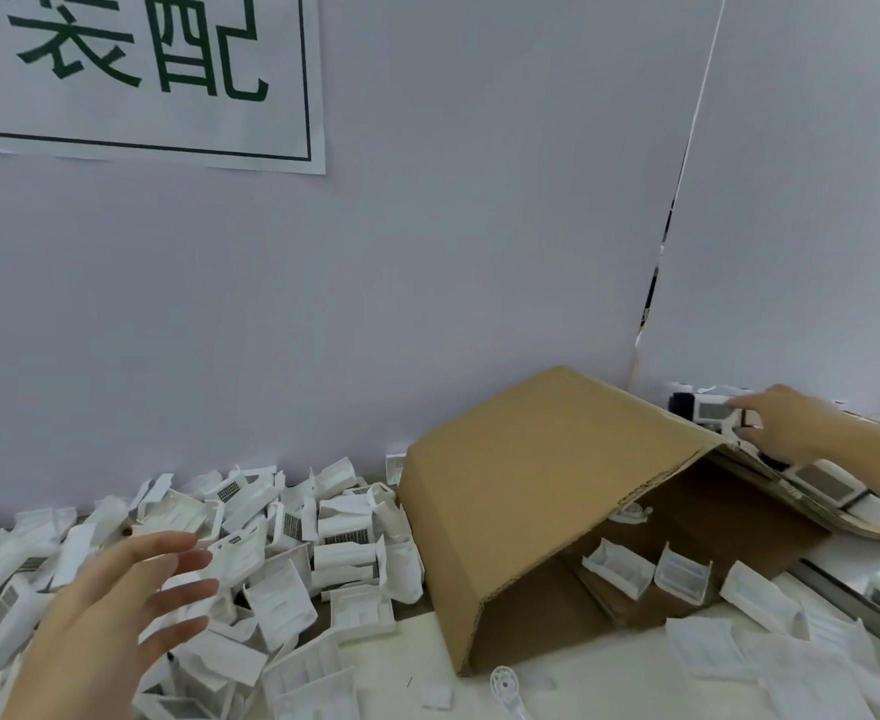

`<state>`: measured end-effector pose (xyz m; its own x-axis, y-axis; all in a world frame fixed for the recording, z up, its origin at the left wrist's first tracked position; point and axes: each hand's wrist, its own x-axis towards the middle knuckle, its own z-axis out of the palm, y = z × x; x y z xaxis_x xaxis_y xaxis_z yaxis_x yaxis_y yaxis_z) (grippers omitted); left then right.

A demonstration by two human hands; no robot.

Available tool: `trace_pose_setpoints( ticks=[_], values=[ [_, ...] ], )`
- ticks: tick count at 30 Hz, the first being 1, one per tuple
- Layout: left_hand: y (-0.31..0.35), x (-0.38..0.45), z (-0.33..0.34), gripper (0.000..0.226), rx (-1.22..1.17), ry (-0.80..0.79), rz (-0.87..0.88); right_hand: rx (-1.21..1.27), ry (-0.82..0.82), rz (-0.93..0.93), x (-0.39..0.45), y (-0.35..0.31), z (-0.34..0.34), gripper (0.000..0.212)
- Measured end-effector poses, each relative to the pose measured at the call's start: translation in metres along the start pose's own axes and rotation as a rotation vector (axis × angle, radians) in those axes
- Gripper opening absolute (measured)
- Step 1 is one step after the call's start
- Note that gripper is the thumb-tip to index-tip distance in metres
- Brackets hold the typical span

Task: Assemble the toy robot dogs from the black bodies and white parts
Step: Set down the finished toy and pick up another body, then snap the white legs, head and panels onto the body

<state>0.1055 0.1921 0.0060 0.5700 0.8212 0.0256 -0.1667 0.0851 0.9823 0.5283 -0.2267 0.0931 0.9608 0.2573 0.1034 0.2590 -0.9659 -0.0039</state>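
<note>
A big heap of white plastic parts (281, 537) covers the left of the table. My left hand (131, 600) hovers above it, fingers spread and straight, holding nothing. At the far right my right hand (786, 423) reaches over the flap of a cardboard box (526, 491) lying on its side. Its fingers touch an assembled white piece with a grey grille (713, 410) on a stack by the wall; whether they grip it is unclear. More white pieces with grilles (832, 485) lie on the flap below my forearm.
A few white parts (682, 571) lie inside the box mouth and several more (770, 595) in front of it at the right. A small white wheel-like piece (505, 685) lies near the table's front edge. A grey wall with a paper sign (141, 70) stands behind.
</note>
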Motion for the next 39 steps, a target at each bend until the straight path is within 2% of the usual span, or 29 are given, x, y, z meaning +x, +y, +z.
trace_pose_setpoints(
  ticks=[1, 4, 9, 12, 16, 19, 21, 26, 29, 31, 35, 39],
  values=[
    [0.000, 0.000, 0.000, 0.023, 0.007, 0.002, 0.001, 0.012, 0.048, -0.041, 0.002, -0.008, -0.003, 0.042],
    [0.000, -0.002, 0.000, 0.023, 0.078, 0.014, 0.026, 0.250, 0.169, -0.196, 0.000, -0.053, -0.021, 0.034],
    [-0.002, -0.010, 0.002, 0.024, 0.386, -0.047, 0.097, 0.516, 0.305, -0.540, -0.057, -0.162, -0.058, 0.025],
    [-0.003, -0.016, 0.002, 0.020, 0.649, -0.125, 0.150, 0.629, 0.232, -0.740, -0.116, -0.229, -0.049, 0.023],
    [-0.005, -0.017, -0.001, 0.023, 0.841, -0.096, 0.245, 0.560, -0.049, -0.893, -0.178, -0.300, 0.001, 0.020],
    [-0.010, -0.013, -0.009, 0.022, 0.991, -0.120, 0.192, 0.523, -0.190, -0.938, -0.205, -0.341, 0.041, 0.021],
    [-0.011, -0.011, -0.017, 0.023, 0.987, -0.124, 0.179, 0.597, -0.223, -0.945, -0.220, -0.361, 0.060, 0.022],
    [0.014, -0.012, -0.029, 0.022, 0.871, -0.027, 0.248, 0.789, -0.136, -0.913, -0.261, -0.392, 0.097, 0.020],
    [0.043, -0.024, -0.047, 0.020, 0.902, -0.019, 0.311, 0.842, -0.118, -0.888, -0.269, -0.393, 0.104, 0.018],
    [0.062, -0.029, -0.065, 0.026, 1.070, -0.065, 0.299, 0.842, -0.114, -0.889, -0.268, -0.388, 0.105, 0.025],
    [0.102, -0.026, -0.111, 0.036, 1.554, -0.188, 0.067, 0.873, 0.000, -0.931, -0.269, -0.378, 0.106, 0.032],
    [0.126, -0.014, -0.142, 0.051, 1.745, -0.329, -0.066, 0.808, 0.135, -0.966, -0.268, -0.379, 0.108, 0.045]
  ],
)
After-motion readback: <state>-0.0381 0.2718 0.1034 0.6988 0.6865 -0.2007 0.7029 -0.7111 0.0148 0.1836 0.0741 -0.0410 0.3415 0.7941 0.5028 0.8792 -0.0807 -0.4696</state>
